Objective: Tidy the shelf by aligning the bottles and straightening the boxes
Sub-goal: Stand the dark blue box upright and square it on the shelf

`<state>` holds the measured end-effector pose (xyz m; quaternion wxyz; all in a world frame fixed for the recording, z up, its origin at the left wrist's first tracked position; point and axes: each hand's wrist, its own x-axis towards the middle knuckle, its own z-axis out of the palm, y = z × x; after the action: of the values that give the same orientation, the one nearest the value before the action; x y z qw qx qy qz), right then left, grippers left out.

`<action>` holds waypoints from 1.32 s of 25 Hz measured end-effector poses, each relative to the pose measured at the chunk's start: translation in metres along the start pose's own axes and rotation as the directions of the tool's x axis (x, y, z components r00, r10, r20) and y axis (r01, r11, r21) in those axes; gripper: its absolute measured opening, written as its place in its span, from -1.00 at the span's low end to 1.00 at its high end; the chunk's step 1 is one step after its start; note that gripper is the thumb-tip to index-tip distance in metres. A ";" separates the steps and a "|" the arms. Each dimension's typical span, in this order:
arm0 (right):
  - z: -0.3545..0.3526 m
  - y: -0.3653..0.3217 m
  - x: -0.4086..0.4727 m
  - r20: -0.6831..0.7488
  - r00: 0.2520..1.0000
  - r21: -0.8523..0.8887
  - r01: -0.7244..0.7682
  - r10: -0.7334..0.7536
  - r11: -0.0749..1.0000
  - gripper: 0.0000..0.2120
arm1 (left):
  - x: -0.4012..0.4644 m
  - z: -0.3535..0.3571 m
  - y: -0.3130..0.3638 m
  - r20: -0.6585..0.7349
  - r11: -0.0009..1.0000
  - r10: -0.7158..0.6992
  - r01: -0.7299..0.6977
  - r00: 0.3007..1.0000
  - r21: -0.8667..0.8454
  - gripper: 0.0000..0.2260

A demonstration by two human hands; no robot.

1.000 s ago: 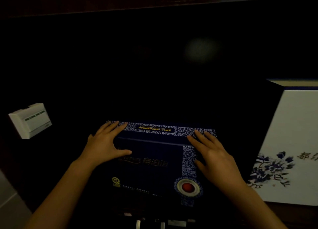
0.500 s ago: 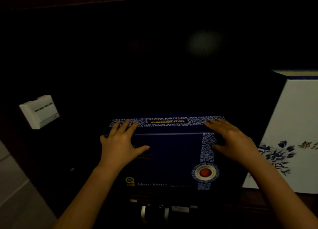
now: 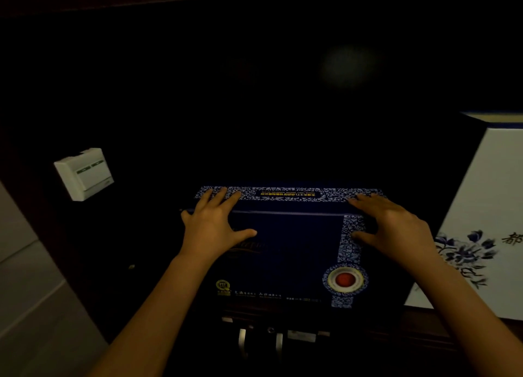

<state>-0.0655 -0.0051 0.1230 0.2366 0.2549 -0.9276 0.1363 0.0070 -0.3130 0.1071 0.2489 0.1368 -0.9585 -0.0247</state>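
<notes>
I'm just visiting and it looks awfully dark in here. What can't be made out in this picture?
All from the head view:
- Shelf interior behind the dark blue box: lost in darkness; no bottles can be made out.
- White floral box: cut off by the right edge.
- Small print along the blue box's lower front: too small to read.
- Box corners under the left hand and right hand: covered.
- Metal fittings below the box: too dim to identify.

Left hand [image 3: 210,226] and right hand [image 3: 393,226] apparently flat on blue box [image 3: 285,252].
</notes>
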 end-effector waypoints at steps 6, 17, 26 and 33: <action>0.001 0.004 -0.003 -0.015 1.000 -0.005 -0.005 0.005 1.000 -0.35 | 0.005 0.004 0.005 -0.013 1.000 0.025 -0.026 1.000 -0.009 -0.20; -0.031 0.002 -0.024 0.061 0.997 -0.023 0.057 -0.056 0.998 -0.44 | -0.022 -0.018 0.055 0.073 0.990 0.035 -0.045 0.997 0.134 -0.30; -0.111 0.107 -0.138 0.141 0.984 0.055 0.100 -0.107 0.993 -0.47 | -0.113 -0.067 0.230 0.059 0.965 0.239 -0.231 0.969 -0.122 -0.33; -0.195 0.253 -0.259 0.077 0.997 -0.008 0.011 -0.011 1.000 -0.45 | -0.197 -0.078 0.415 0.129 0.940 0.254 -0.213 0.959 -0.267 -0.32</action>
<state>0.0666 0.3846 0.1239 0.2023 0.2642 -0.9352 0.1214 0.1065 0.1418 0.1310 0.1870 -0.0132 -0.9740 -0.1268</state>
